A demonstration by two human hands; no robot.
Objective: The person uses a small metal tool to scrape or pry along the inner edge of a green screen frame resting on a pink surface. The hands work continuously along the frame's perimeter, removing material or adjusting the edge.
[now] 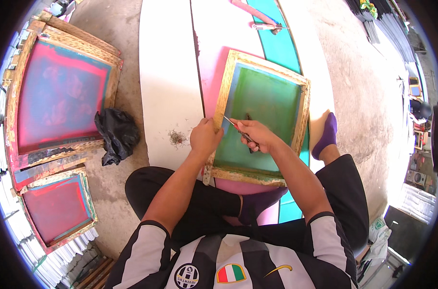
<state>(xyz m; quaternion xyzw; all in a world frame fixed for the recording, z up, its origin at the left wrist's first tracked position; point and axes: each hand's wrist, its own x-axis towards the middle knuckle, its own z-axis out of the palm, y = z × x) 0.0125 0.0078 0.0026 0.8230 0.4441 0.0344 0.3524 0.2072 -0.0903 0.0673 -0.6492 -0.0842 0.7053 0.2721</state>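
A wooden screen-printing frame (221,103) with green mesh (265,91) lies in front of me, slightly turned. My left hand (206,137) is closed on its left rail, knuckles up. My right hand (254,135) grips a screwdriver (234,124) with a red and black handle; its thin metal shaft points to the left rail near my left fingers. Whether the tip touches the wood is hard to tell. A dark tool (249,117), partly hidden behind my right hand, lies on the mesh; its kind is unclear.
A small heap of staple-like metal bits (177,137) lies on the white board (166,62) at left. Beyond the frame are a hammer (255,12) and a white-handled tool (263,27). Stained screens (62,96) and a black plastic bag (117,135) stand left. My purple-socked foot (326,135) is right.
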